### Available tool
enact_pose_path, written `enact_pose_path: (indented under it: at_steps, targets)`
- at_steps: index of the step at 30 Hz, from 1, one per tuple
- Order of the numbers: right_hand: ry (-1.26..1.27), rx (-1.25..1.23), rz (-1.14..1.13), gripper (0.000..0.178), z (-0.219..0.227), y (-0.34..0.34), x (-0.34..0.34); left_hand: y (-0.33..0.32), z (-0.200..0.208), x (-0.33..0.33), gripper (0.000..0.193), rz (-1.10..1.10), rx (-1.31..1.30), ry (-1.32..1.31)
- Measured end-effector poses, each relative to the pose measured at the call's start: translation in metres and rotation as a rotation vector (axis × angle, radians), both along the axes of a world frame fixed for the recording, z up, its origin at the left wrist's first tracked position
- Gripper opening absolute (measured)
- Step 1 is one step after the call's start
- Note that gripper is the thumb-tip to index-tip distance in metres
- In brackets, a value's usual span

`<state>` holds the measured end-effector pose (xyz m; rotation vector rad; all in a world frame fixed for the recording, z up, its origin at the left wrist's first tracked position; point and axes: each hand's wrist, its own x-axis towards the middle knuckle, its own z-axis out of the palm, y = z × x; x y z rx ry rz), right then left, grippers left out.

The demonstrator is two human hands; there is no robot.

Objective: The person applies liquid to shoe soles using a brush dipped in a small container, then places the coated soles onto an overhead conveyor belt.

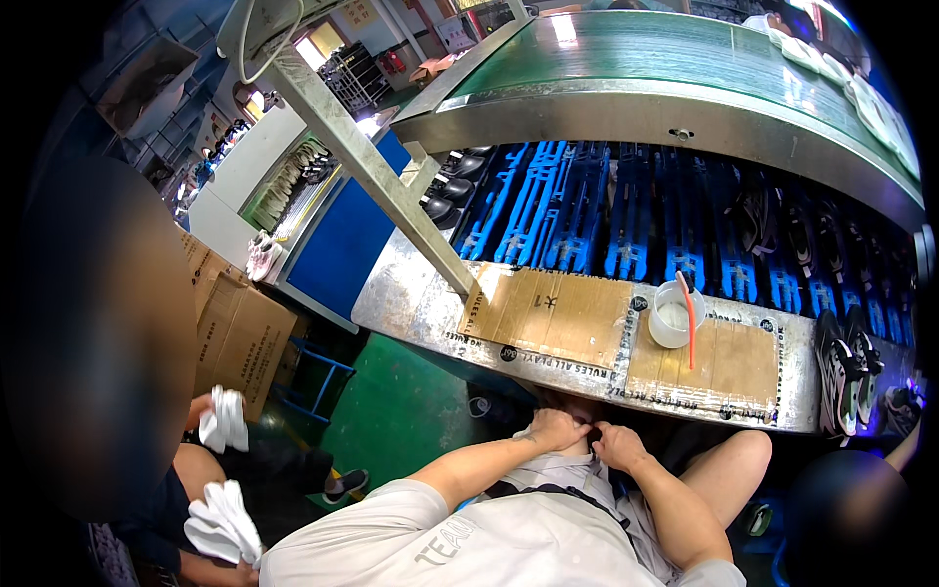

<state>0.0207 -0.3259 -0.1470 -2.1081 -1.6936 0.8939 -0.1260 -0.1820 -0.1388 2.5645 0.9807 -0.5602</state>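
My left hand (558, 430) and my right hand (618, 446) are close together over my lap, just below the front edge of the workbench (797, 391). Both have their fingers curled in. Whatever they grip, if anything, is too small or hidden to make out. Beyond them, cardboard sheets (553, 318) edged with printed tape cover part of the bench top. On the right-hand sheet stands a white plastic cup (668, 333), and a thin red-orange stick (691, 328) leans in it.
Black-and-white shoes (843, 377) stand at the bench's right end. Behind the bench are blue racks (626, 220) below a green conveyor belt (626, 49) carrying white soles (871, 103). A metal post (372, 166) rises at left. A person beside me holds white sole-like pieces (223, 523). Another person sits at right.
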Motion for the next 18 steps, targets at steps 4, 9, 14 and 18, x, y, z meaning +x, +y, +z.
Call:
enact_pose_path:
  at_steps: [4,9,14,18]
  targets:
    - [0.022,0.015,0.005,0.044,0.002,0.000,0.001,-0.001,-0.008,-0.004,0.081,-0.005,0.027,-0.055]
    - [0.044,0.033,0.031,0.039,0.006,-0.002,-0.001,-0.001,-0.013,-0.005,0.076,-0.010,0.038,-0.056]
    - [0.096,-0.023,0.010,0.037,0.017,0.001,0.008,0.001,-0.012,-0.004,0.074,-0.010,0.047,-0.034]
    - [0.113,0.010,-0.051,0.034,0.016,-0.008,0.014,0.003,-0.006,0.001,0.070,0.084,-0.039,-0.022]
